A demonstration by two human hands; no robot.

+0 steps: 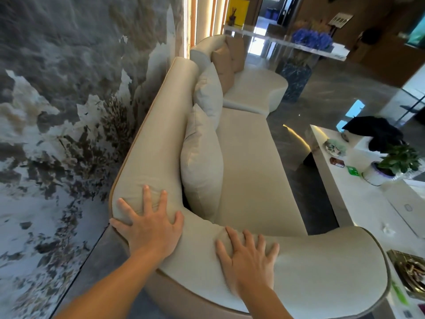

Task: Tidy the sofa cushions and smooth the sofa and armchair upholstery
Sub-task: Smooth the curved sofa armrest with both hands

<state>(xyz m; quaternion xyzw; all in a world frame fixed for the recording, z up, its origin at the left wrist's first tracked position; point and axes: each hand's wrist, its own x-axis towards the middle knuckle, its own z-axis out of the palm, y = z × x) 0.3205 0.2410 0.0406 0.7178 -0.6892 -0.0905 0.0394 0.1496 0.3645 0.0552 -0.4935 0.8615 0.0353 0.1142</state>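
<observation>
flat: left hand (pixel 150 223), right hand (pixel 247 256) splayed on sofa (pixel 253 162) armrest, apparently pressing.

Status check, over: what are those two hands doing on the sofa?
Left hand and right hand flat, fingers spread, pressing sofa's curved armrest. Holding nothing. Cream cushions upright against backrest. Nothing in the way.

Head view — downward, close over sofa (pixel 248 171)

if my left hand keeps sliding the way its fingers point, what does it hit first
Nothing solid, it seems: the left hand lies flat on the sofa's backrest, fingers pointing along its top. The nearest cushion sits just right of that line, though depth is unclear.
</observation>
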